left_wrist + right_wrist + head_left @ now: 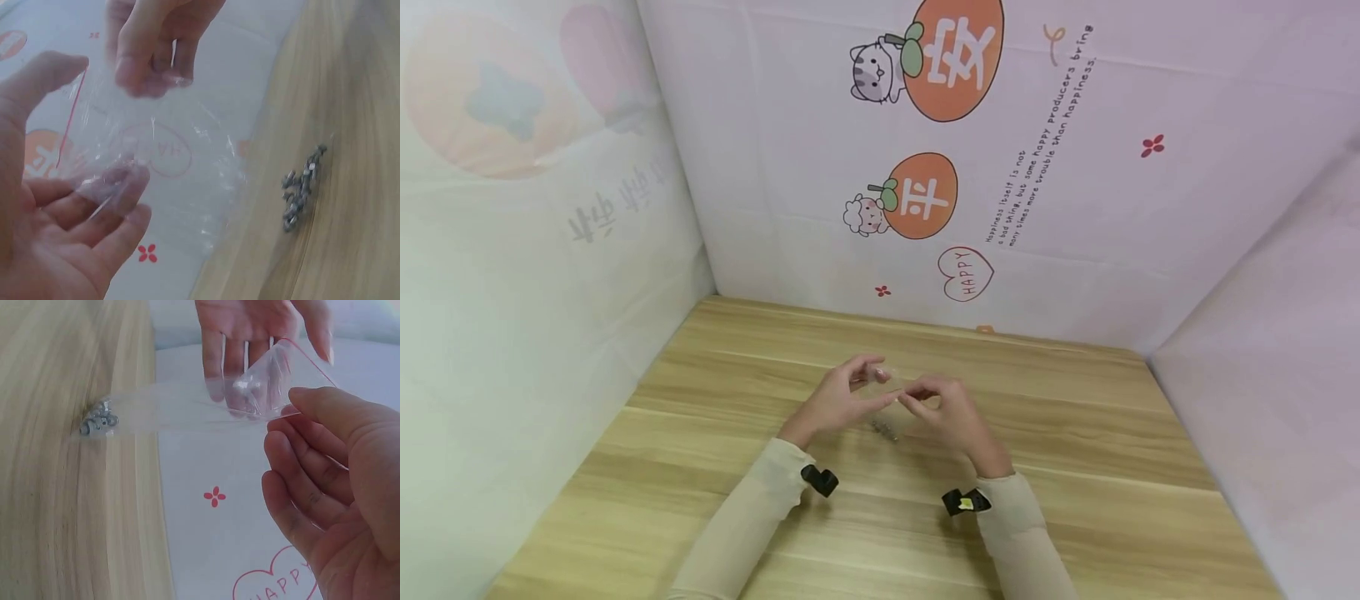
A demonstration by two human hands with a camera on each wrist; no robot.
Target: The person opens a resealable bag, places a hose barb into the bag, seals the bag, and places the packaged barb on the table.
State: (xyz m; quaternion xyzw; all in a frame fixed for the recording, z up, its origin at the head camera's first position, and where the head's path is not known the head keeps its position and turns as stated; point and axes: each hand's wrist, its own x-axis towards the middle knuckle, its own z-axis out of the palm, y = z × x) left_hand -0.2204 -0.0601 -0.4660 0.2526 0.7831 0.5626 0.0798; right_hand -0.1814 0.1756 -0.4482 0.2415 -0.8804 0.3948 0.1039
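Note:
A clear zip bag [181, 403] with a red line along its mouth hangs between both hands, with several small grey metal bolts [303, 190] gathered in its bottom end. My right hand [951, 412] pinches the bag's mouth edge between thumb and fingers. My left hand [846, 396] is at the other side of the mouth, thumb at the end of the red line. Its fingers [103, 219] are spread and slightly bent against the film, partly seen through it. In the head view the bag is hardly visible, and the bolts [884, 429] show below the hands.
Beneath the hands lies a wood-grain table [1075, 517]. Printed white cloth walls [790, 208] rise at its back and both sides. Each sleeved wrist wears a black camera mount, one on the left [820, 481] and one on the right [966, 502].

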